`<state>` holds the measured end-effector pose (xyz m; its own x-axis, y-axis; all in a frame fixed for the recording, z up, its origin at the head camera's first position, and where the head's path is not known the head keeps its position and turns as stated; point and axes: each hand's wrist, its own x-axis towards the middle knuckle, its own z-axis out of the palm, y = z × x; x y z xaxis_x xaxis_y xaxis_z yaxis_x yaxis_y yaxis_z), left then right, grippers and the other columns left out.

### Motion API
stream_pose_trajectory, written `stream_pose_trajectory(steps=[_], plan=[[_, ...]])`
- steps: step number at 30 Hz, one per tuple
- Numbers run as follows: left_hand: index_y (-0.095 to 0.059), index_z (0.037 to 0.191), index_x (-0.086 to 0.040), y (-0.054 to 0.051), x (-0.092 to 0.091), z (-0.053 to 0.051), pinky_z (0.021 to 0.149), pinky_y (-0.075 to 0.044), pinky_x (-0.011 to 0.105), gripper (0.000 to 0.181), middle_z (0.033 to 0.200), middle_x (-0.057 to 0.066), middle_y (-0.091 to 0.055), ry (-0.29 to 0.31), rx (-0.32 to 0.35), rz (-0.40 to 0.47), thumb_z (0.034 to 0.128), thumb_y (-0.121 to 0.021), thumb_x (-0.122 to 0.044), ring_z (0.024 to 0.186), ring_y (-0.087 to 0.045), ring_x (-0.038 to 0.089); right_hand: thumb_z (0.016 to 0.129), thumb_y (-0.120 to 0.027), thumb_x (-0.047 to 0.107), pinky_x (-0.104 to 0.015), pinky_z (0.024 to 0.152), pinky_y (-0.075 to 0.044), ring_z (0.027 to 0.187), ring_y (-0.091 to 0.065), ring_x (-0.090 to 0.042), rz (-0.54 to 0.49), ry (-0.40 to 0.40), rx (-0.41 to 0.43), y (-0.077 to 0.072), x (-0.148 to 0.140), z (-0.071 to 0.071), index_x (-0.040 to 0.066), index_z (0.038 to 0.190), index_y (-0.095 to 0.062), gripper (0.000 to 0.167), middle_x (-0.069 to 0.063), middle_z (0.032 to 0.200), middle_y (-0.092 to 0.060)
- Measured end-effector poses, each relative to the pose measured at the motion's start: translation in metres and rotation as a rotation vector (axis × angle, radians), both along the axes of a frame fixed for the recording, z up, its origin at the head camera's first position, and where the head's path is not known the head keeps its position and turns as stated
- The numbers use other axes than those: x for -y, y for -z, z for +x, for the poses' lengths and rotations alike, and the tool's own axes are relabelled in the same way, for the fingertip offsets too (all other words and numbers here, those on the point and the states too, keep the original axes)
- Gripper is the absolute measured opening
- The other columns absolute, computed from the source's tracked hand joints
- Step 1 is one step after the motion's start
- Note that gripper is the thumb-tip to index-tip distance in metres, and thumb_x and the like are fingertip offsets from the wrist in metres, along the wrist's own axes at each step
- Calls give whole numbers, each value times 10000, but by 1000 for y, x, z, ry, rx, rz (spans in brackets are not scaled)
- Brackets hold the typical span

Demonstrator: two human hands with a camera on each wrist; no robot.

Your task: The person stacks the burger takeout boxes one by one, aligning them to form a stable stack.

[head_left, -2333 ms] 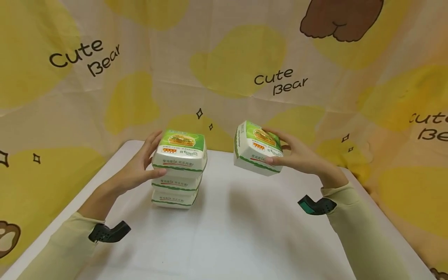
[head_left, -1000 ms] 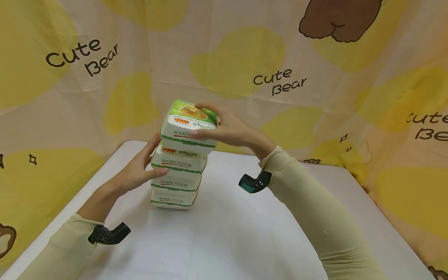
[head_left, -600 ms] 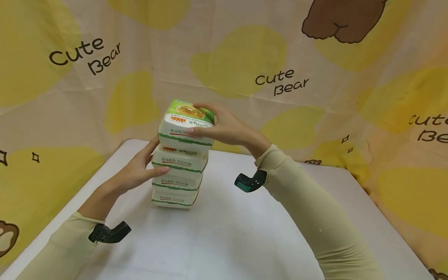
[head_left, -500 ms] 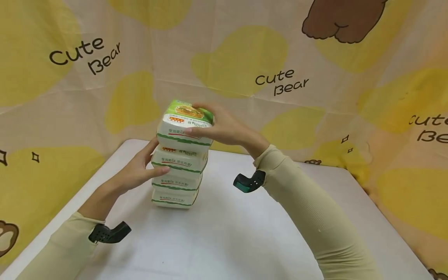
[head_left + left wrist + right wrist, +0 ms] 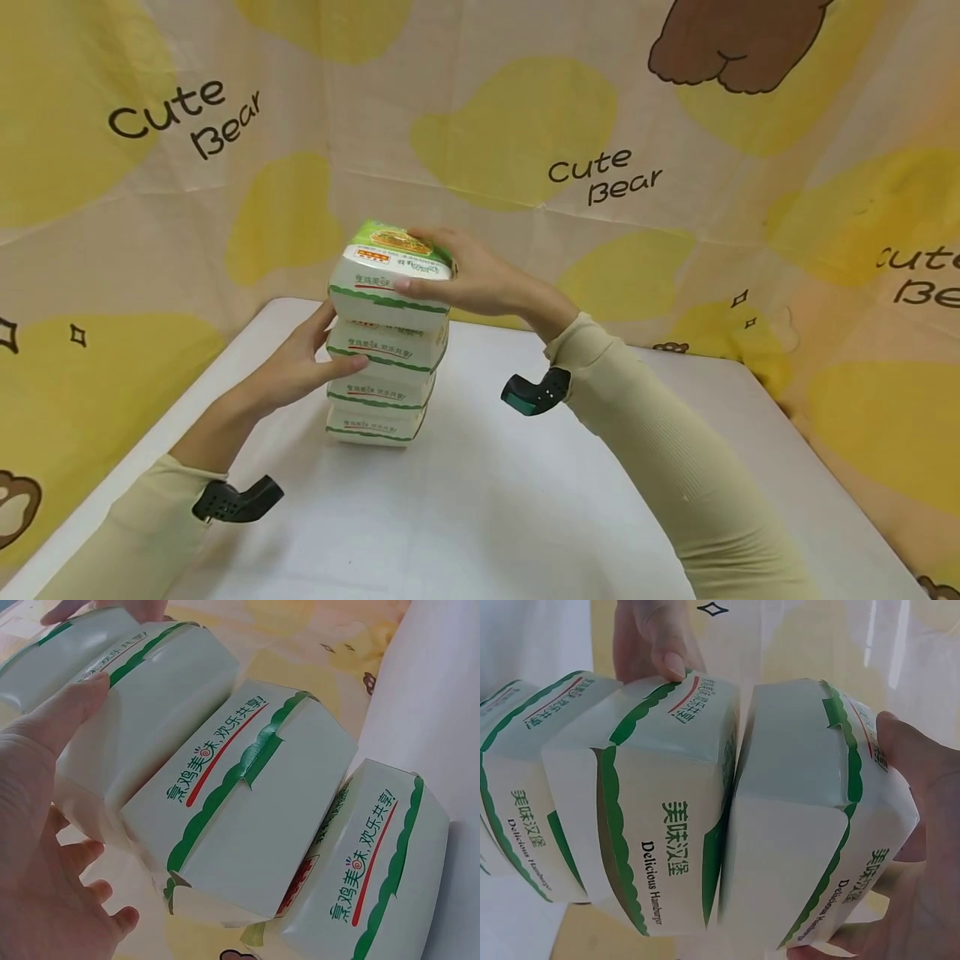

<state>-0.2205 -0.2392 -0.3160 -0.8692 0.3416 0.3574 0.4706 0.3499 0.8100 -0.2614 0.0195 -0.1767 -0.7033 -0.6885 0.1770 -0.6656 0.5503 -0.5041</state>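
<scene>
Three white-and-green hamburger boxes stand stacked on the white table (image 5: 480, 508): a bottom box (image 5: 367, 427), a middle box (image 5: 375, 393) and an upper box (image 5: 386, 343). My left hand (image 5: 288, 371) holds the upper box from the left, thumb on its front. In the left wrist view the left fingertips (image 5: 97, 889) show beside the stack. Over the stack, my right hand (image 5: 487, 275) grips a fourth hamburger box (image 5: 386, 292), its thumb on the front and fingers round the right and back. In the right wrist view, a narrow wedge-shaped gap separates this fourth box (image 5: 787, 795) from the one below.
A cloth backdrop (image 5: 510, 125) with yellow patches and "Cute Bear" lettering hangs behind the table. Black devices sit at both wrists, the left device (image 5: 236, 500) and the right device (image 5: 536, 392). Table surface extends to the right of the stack.
My right hand has carried the fourth box from the right to above the stack, then shifted it slightly left and down. My left hand has stayed at the stack.
</scene>
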Motion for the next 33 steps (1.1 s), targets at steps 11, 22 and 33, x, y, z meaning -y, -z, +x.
stream_pose_trajectory(steps=[11, 22, 33], plan=[[-231, 1593, -328, -1, 0, 1, 1137, -266, 727, 825, 1610, 63, -323, 2, 30, 0, 936, -695, -143, 1482, -290, 389, 888, -664, 525, -487, 1119, -401, 1371, -379, -222, 38, -11, 31, 1, -6, 0, 282, 1610, -254, 864, -36, 1640, -257], [-232, 1594, -311, -1, 0, 0, 1089, -357, 674, 813, 1594, 77, -341, 12, 25, 7, 944, -682, -125, 1443, -342, 407, 887, -677, 511, -479, 1116, -401, 1369, -372, -220, 32, -15, 42, 1, -5, 0, 290, 1614, -235, 879, -21, 1641, -241], [-232, 1592, -338, 0, 2, -1, 1145, -209, 765, 828, 1620, 67, -316, 20, 8, 0, 936, -693, -131, 1504, -252, 378, 891, -677, 496, -485, 1124, -398, 1374, -367, -226, 30, -23, 47, 1, -4, 0, 270, 1616, -228, 883, -21, 1645, -218]])
